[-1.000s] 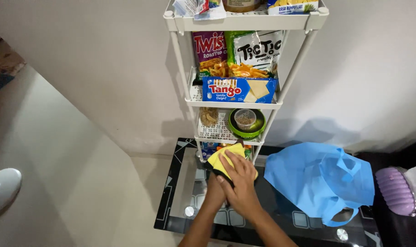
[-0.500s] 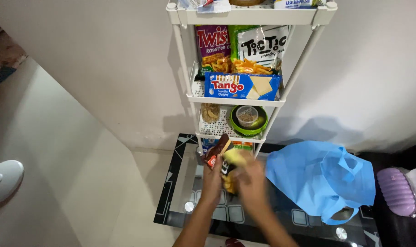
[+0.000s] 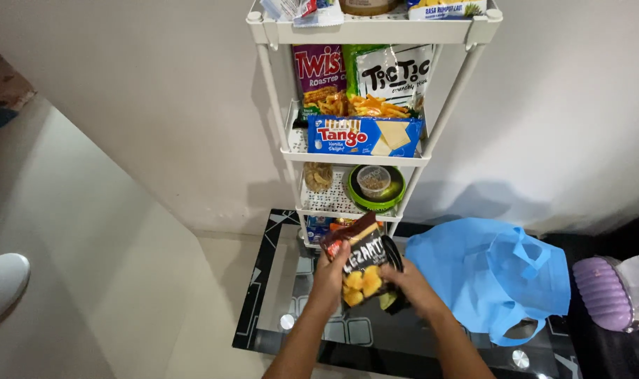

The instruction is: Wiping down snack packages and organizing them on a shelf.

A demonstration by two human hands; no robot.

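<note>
A black snack packet (image 3: 361,265) with a red top corner and yellow chunks pictured low on its face is held upright in front of the rack's lowest tier. On the tier near the top, a long blue wafer pack (image 3: 365,136) with a red label and pale squares lies across the front. Behind it stand a purple chip bag (image 3: 318,76) on the left and a white-and-green bag (image 3: 394,77) showing orange sticks on the right. Small packages (image 3: 300,9) sit on the top shelf.
</note>
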